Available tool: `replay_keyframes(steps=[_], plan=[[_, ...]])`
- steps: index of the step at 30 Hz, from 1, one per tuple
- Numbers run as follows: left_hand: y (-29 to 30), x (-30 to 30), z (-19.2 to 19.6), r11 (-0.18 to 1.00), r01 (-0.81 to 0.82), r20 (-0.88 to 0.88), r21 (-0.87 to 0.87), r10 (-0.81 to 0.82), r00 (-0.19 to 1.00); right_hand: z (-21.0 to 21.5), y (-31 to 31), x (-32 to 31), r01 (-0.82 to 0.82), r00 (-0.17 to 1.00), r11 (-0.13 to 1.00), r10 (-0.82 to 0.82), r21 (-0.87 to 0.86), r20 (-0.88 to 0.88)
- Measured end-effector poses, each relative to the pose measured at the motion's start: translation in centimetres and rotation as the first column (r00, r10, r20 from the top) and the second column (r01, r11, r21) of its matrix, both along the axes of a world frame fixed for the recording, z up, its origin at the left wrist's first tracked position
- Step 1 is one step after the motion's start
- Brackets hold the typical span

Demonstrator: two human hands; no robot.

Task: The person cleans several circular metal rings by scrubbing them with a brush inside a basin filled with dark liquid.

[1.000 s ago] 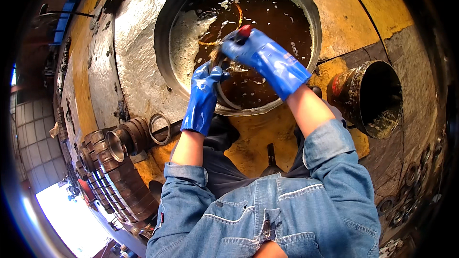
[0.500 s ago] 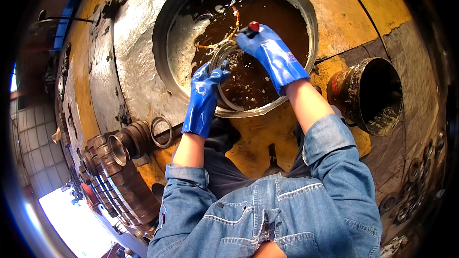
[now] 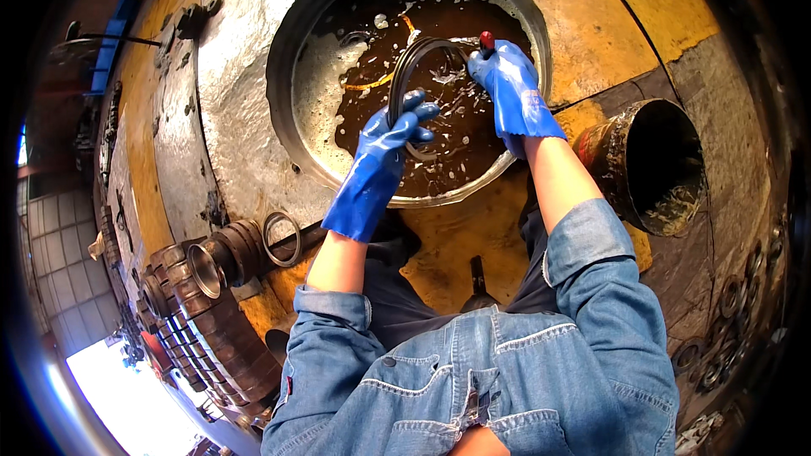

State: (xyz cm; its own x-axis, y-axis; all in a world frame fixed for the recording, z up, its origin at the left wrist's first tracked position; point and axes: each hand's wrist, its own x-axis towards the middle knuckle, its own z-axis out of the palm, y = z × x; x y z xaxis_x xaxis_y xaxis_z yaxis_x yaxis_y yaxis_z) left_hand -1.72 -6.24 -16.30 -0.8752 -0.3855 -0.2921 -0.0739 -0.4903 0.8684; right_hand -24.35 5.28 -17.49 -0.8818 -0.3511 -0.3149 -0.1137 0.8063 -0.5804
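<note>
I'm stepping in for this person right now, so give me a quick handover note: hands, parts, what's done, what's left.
Left hand: blue glove, gripping the lower edge of the dark ring.
Right hand: blue glove, holding a red-tipped tool at the ring's top.
The ring is held upright over the round basin of brown oily liquid.
Done: ring lifted out, wet.
Left: judging by the residue, probably more cleaning. Other rings and sleeves lie to the left.

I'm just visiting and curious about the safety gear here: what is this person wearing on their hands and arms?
Both hands, the left hand and the right hand, wear glossy bright blue rubber gloves with long cuffs that flare loose at the wrist. The forearms are bare above the gloves. Faded blue denim sleeves with pale stitching are rolled or pushed up near the elbows.
</note>
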Motion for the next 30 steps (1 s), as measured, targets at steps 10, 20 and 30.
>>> replay_keyframes(steps=[10,20,30], plan=[[-3.2,3.2,-2.9,0.979,-0.164,0.245,-0.123,0.19,0.951,0.6,-0.1,0.9,-0.183,0.922,0.856,0.321,-0.484,0.218],[-3.3,2.9,-4.2,0.946,-0.262,0.158,-0.19,0.293,0.943,0.4,-6.4,4.3,-0.285,0.727,0.732,0.586,-0.619,0.358],[-3.1,3.2,-3.1,0.953,-0.267,0.192,-0.145,0.292,0.937,-1.8,-7.2,6.1,0.041,0.63,0.525,0.647,-0.85,0.43]])
